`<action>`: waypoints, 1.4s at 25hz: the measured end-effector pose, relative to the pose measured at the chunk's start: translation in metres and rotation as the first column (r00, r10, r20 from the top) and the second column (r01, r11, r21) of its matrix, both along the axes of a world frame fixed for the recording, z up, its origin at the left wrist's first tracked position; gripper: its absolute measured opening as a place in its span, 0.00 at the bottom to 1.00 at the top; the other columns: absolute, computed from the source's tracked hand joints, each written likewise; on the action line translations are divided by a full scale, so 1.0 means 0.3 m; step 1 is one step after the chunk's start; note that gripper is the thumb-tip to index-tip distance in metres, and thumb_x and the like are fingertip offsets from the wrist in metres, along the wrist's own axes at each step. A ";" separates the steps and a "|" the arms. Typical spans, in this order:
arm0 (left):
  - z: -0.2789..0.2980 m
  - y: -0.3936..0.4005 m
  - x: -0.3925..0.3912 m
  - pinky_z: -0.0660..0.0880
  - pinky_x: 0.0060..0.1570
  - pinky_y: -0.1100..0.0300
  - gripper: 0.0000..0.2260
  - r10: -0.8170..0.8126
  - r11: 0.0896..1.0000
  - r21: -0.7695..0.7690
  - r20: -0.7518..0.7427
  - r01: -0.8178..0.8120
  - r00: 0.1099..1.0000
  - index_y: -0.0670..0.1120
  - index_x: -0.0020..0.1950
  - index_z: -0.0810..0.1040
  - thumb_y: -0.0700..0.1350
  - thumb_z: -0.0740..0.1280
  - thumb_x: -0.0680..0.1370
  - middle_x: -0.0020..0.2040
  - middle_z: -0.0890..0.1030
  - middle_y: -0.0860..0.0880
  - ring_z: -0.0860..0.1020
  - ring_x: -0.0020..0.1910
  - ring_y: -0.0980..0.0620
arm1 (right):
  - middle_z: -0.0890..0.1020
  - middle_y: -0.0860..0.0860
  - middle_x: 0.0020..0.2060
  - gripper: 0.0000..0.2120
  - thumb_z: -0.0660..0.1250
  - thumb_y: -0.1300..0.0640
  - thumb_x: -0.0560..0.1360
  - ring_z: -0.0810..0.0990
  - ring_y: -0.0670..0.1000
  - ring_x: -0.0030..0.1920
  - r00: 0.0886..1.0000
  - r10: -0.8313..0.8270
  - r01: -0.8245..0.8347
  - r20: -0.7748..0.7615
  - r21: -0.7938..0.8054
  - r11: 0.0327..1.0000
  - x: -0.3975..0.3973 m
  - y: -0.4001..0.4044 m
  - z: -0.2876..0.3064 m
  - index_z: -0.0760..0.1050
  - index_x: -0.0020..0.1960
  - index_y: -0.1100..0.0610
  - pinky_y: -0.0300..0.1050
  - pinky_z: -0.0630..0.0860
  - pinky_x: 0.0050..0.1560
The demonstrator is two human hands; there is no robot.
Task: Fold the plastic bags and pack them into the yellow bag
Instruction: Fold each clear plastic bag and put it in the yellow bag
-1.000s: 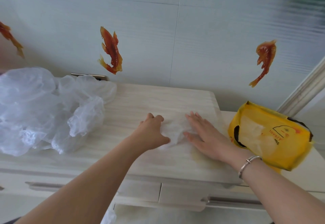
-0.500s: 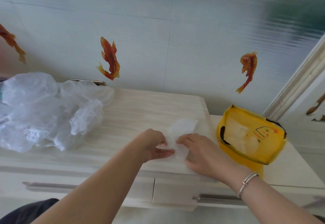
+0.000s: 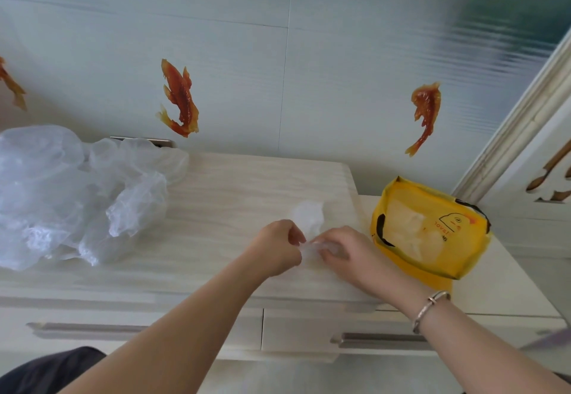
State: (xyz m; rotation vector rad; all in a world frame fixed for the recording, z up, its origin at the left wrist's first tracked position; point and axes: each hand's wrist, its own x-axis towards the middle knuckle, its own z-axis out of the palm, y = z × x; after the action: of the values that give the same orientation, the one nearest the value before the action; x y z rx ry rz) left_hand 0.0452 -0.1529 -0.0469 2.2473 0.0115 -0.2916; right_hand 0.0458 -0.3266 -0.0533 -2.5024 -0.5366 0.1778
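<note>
A small clear plastic bag [image 3: 309, 223] lies partly folded on the pale wood-grain surface [image 3: 234, 196], near its front right part, with one rounded end sticking up and away from the person. The left hand [image 3: 276, 247] has its fingers curled and pinches the near left side of this bag, while the right hand [image 3: 346, 251] pinches the near right side, fingertips bent down onto the plastic; the two hands almost touch each other. A silver bracelet [image 3: 431, 308] sits on the right wrist. Just to the right of the right hand the yellow bag [image 3: 432, 233] rests open on a slightly lower white top, with pale folded plastic visible inside it and a duck print on its side. Well apart, at the left of the surface, a loose heap of crumpled clear plastic bags [image 3: 77, 196] waits. On the tiled wall behind are orange fish stickers [image 3: 179, 98]. Below the surface are drawer fronts with long handles [image 3: 380, 338].
</note>
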 end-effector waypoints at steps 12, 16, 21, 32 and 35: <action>-0.022 0.004 0.122 0.66 0.28 0.63 0.14 0.166 0.984 0.078 -0.121 -0.157 0.979 0.45 0.28 0.75 0.44 0.66 0.75 0.30 0.78 0.47 0.71 0.27 0.52 | 0.78 0.46 0.35 0.10 0.68 0.56 0.75 0.76 0.45 0.36 0.926 -0.367 0.376 -0.090 0.127 0.918 0.163 0.043 -0.052 0.68 0.51 0.53 0.42 0.72 0.36; -0.052 0.007 0.144 0.79 0.41 0.57 0.08 0.173 0.976 0.142 -0.065 -0.163 0.983 0.46 0.33 0.74 0.43 0.69 0.70 0.36 0.83 0.45 0.81 0.39 0.46 | 0.75 0.47 0.37 0.12 0.64 0.61 0.74 0.76 0.51 0.39 0.960 -0.266 0.270 0.083 -0.041 0.962 0.163 0.046 -0.054 0.62 0.50 0.52 0.49 0.73 0.37; -0.066 -0.004 0.137 0.76 0.39 0.59 0.06 0.163 0.957 0.241 0.025 -0.164 0.986 0.48 0.42 0.72 0.45 0.68 0.70 0.42 0.82 0.48 0.81 0.44 0.46 | 0.68 0.47 0.43 0.11 0.61 0.68 0.71 0.70 0.51 0.45 0.947 0.014 0.054 0.321 -0.202 0.978 0.148 0.049 -0.051 0.68 0.46 0.53 0.47 0.70 0.42; -0.044 0.016 0.125 0.73 0.44 0.56 0.10 -0.080 0.973 0.229 0.283 0.013 0.956 0.49 0.45 0.73 0.35 0.64 0.70 0.48 0.76 0.51 0.75 0.46 0.50 | 0.71 0.47 0.59 0.22 0.60 0.50 0.74 0.69 0.49 0.62 0.973 0.131 -0.044 0.189 -0.406 0.913 0.097 0.018 -0.010 0.70 0.67 0.50 0.45 0.66 0.61; -0.021 0.026 0.115 0.70 0.53 0.58 0.16 -0.269 0.938 0.292 0.283 0.185 0.921 0.52 0.50 0.77 0.34 0.61 0.69 0.51 0.77 0.56 0.72 0.52 0.53 | 0.69 0.45 0.60 0.22 0.59 0.49 0.74 0.69 0.49 0.62 0.961 0.141 -0.027 0.239 -0.425 0.905 0.081 0.015 -0.016 0.69 0.68 0.47 0.45 0.64 0.61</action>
State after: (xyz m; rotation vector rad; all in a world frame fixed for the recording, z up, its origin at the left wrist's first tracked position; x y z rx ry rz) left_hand 0.0797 -0.1451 -0.0533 2.5383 -0.4119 -0.0460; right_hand 0.0701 -0.3220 -0.0581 -2.9473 -0.7894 -0.0164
